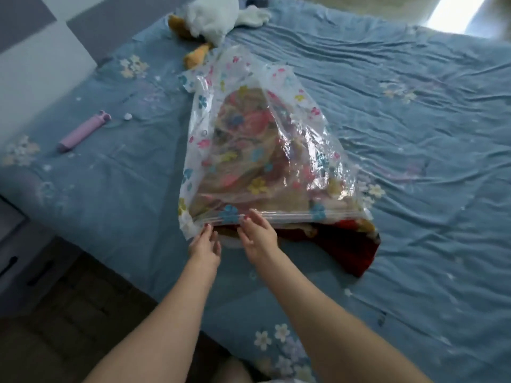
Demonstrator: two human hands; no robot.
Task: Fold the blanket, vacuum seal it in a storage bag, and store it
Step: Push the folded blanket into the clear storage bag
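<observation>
Two bare arms reach out over the near edge of the bed (414,161) to the storage bag (249,111), which lies in the middle of the bed with its open mouth facing the person. Her left hand (205,244) touches the zip strip (276,214) near the bag's left corner, fingers mostly straight; whether it pinches the strip I cannot tell. Her right hand (257,233) sits just beside it, fingers loosely spread on the same strip. Most of the folded blanket (345,241) is inside, but a red corner sticks out on the right. It looks soft, thick and squashy, so it should push in easily. Thin, crinkly and slippery, the bag is best held by the stiffer zip strip. A pink pump (83,131) and a soft toy (215,15) lie toward the far left side.
</observation>
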